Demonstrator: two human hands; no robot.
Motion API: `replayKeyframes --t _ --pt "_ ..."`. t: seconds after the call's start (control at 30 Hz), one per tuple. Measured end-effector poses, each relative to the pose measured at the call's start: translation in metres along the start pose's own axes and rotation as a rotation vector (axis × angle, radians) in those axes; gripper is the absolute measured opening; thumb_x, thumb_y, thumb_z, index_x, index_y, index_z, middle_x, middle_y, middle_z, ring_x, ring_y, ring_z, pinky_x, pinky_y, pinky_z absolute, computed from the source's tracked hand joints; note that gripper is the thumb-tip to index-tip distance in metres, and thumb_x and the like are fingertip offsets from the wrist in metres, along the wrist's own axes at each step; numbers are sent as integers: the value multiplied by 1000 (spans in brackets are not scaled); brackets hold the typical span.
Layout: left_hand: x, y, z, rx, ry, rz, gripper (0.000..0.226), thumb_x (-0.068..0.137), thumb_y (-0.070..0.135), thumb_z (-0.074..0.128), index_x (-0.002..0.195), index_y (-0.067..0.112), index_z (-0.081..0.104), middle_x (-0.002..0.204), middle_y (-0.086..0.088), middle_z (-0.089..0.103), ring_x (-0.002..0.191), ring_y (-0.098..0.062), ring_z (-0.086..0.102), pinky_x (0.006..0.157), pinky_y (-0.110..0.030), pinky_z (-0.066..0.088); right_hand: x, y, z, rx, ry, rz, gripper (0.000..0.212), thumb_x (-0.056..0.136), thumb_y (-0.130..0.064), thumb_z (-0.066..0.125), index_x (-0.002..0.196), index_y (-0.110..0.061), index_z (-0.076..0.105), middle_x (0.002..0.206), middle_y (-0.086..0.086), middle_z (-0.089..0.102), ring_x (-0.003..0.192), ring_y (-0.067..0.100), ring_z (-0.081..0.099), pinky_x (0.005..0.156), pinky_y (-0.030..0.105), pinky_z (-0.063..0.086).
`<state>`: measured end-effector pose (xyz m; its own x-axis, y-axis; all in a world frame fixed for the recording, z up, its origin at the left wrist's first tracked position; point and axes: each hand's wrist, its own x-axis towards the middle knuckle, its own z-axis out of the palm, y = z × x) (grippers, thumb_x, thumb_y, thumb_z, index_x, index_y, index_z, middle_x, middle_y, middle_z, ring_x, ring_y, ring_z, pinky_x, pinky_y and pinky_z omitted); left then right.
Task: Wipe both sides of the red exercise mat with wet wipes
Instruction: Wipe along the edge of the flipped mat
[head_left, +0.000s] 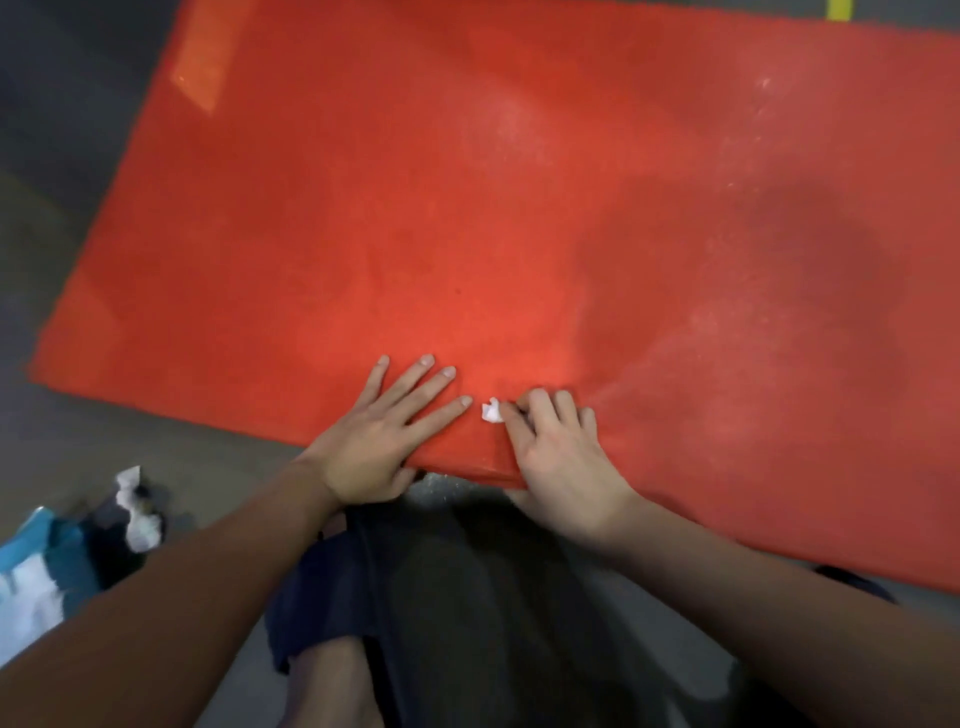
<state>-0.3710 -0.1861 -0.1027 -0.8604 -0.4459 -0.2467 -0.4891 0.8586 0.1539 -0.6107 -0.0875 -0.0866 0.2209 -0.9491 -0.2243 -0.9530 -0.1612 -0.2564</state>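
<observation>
My left hand (374, 441) presses flat, fingers spread, on the near edge of the red mat (467, 208), and just right of it my right hand (556, 447) curls around a crumpled wet wipe (491, 410).

At the near edge of the red exercise mat (467, 208), the left grip (379, 441) presses flat, fingers spread, while the right grip (556, 447) pinches a crumpled wet wipe (491, 411).

We count one flat red foam exercise mat (467, 208), two hands, left hand (382, 431) and right hand (561, 457), one small crumpled white wipe (491, 410), and one blue plastic packet (36, 561) at eight o'clock.
</observation>
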Motion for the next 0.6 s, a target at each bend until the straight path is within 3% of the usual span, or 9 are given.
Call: replayKeyframes --t 0.07,0.13,0.2,0.27,0.4,0.5,0.6 --pt "-1 -3 1 -46 -28 25 94 83 50 65 163 23 23 170 -14 15 157 -39 9 118 -73 12 4 13 -1 143 -81 -31 95 78 -83 49 143 -13 52 121 6 48 107 28 44 90 46 44" --pt "-1 -7 -3 -77 -30 33 83 93 65 50 161 25 29 170 -11 17 156 -36 12 120 -68 9 10 32 -1 336 -7 -73 74 93 -74 37 137 -21 61 114 0 52 103 22 46 97 41 44" --pt "3 -11 -9 -70 17 2 65 99 62 42 155 28 43 165 -6 32 151 -32 29 118 -61 21 13 46 5 417 163 -131 40 102 -47 49 124 -22 71 100 -2 56 90 20 49 88 40 48" --pt "13 -7 -12 -37 111 -48 47 103 50 40 139 27 59 150 -3 50 136 -32 47 106 -54 34 7 44 17 472 257 -158 20 101 -28 61 113 -20 75 89 -1 56 80 20 51 78 40 49" --pt "45 23 -3 -46 297 -334 34 100 41 46 118 18 64 123 -7 58 111 -33 54 92 -50 38 -7 29 30 522 245 -256 13 97 -22 68 104 -16 77 86 0 59 74 23 56 74 38 52" --pt "67 38 6 -144 364 -645 37 95 42 50 120 18 61 127 -9 54 116 -32 49 99 -52 36 -2 48 23 525 216 -259 15 99 -25 65 102 -16 77 87 -1 62 78 22 59 78 36 51" --pt "75 41 14 -161 396 -704 41 97 40 49 128 15 58 136 -11 50 128 -33 45 108 -55 32 0 70 18 535 222 -167 15 98 -24 63 101 -16 75 90 -1 64 82 21 60 79 37 50"
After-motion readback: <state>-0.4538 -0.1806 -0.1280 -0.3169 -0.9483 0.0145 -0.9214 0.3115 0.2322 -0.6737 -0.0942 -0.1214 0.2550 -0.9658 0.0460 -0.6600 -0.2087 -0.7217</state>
